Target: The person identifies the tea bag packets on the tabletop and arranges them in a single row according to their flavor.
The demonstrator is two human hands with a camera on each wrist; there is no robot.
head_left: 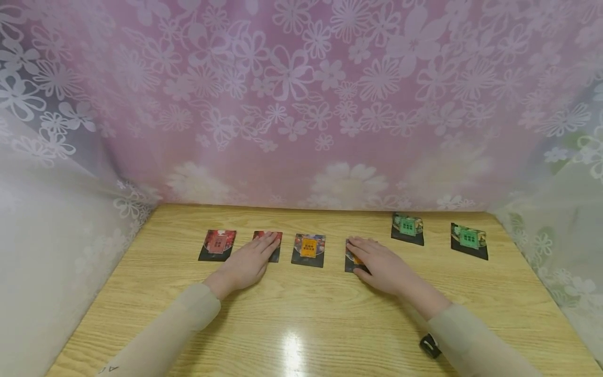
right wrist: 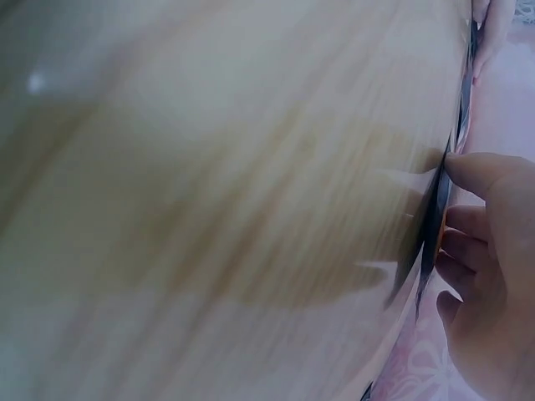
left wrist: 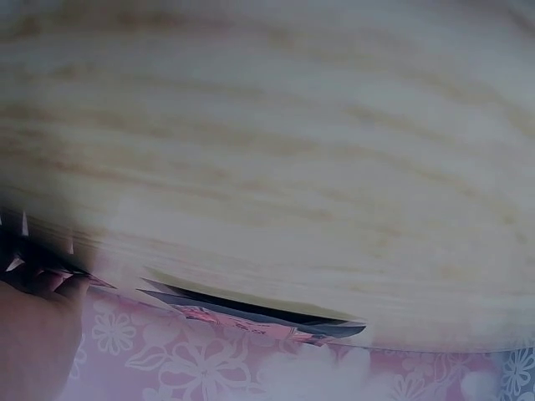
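Note:
My left hand [head_left: 245, 264] lies palm down with extended fingers over a black and red packet [head_left: 275, 254], covering most of it. Another red-labelled packet [head_left: 217, 245] lies flat just left of that hand. Over a black packet with an orange label [head_left: 350, 264], my right hand [head_left: 383, 267] rests with its fingers stretched out, hiding its right part. Between the hands is a second orange-labelled packet [head_left: 308, 251]. The right wrist view shows the right hand's fingertips and thumb touching the thin dark packet [right wrist: 434, 219] on the table.
Two green-labelled packets, one near the back edge [head_left: 408, 229] and one farther right [head_left: 469, 241], lie on the wooden table [head_left: 264, 324]. A small black object [head_left: 430, 346] sits beside the right sleeve. Floral curtains [head_left: 301, 104] stand behind and at both sides.

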